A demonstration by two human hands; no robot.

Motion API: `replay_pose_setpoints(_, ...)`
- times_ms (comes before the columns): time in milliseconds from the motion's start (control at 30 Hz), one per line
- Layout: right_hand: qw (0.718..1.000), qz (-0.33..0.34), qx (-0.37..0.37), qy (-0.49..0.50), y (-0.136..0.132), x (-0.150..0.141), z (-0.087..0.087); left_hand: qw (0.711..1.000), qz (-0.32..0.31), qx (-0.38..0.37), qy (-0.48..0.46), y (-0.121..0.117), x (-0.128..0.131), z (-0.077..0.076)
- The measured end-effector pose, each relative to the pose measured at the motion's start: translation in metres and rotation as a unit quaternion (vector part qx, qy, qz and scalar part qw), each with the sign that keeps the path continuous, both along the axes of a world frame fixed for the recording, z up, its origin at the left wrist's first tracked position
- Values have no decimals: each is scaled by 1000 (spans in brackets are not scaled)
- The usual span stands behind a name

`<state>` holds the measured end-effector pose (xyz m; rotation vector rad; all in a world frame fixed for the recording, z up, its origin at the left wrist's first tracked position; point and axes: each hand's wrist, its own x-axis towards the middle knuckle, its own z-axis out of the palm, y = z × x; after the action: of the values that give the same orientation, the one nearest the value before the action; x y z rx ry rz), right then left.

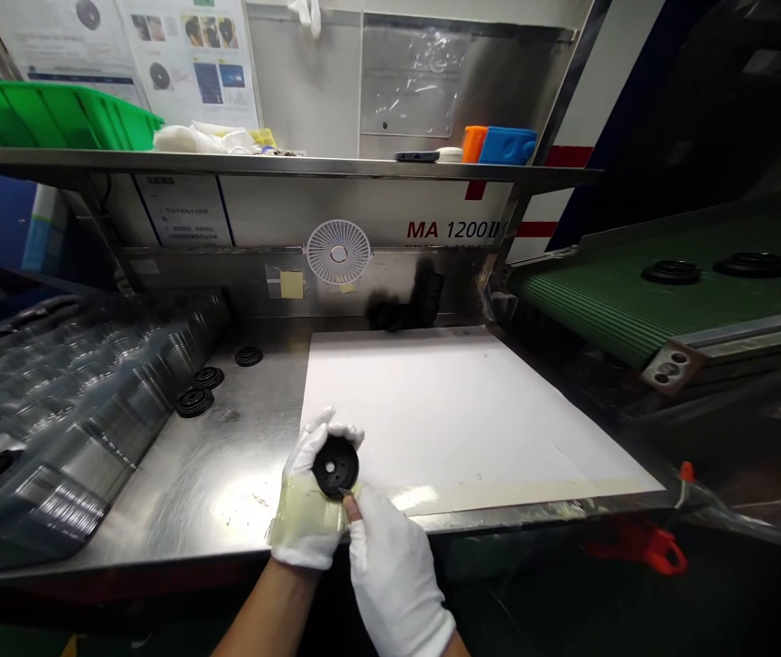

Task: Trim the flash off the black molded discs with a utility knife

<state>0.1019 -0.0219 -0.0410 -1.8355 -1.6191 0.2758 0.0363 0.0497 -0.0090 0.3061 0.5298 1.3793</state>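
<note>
My left hand (309, 511), in a white glove with a yellowish wrap around the palm, grips a black round plastic part (336, 466). The part is tilted up towards me, with a hole near its middle and smaller holes around it. My right hand (394, 566), also gloved in white with a bare fingertip showing, is closed at the part's lower edge. A small, thin pointed tool (345, 493) sticks out from its fingertips against or very near the rim; most of it is hidden. Several similar black parts (194, 401) lie on the metal table to the left.
Stacked clear plastic trays (109, 456) fill the left side. A white sheet (445, 411) covers the table's right part. More black parts stand stacked (427, 297) at the back. A green conveyor belt (588, 301) carries black parts at right. A small fan (338, 253) sits below the shelf (336, 165).
</note>
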Motion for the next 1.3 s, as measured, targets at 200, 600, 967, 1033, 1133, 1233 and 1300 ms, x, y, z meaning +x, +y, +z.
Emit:
replay_pose_setpoints(200, 1000, -11, -15, 2, -1, 11, 5, 995, -100, -13, 9, 2, -10, -3)
replay_pose_setpoints(600, 999, -10, 17, -43, -1, 0, -4, 998, -57, 2, 29, -3, -5, -2)
replay_pose_setpoints(967, 999, -1, 41, -14, -4, -3, -11, 999, -22, -18, 27, -4, -4, -2)
replay_pose_setpoints(1033, 999, -8, 44, 13, -3, -2, -10, 999, -17, -15, 24, -3, -4, -2)
replay_pose_setpoints(1133, 997, -18, 28, 68, -2, 6, -4, 1000, -16, -13, 18, -3, -4, -3)
replay_pose_setpoints(1233, 998, -49, -24, 40, -5, 28, 7, 999, -13, -26, 32, -1, -5, 1)
replay_pose_setpoints(1300, 991, -83, -93, -42, -13, 51, 12, 998, -15, -47, 40, -2, -6, 4)
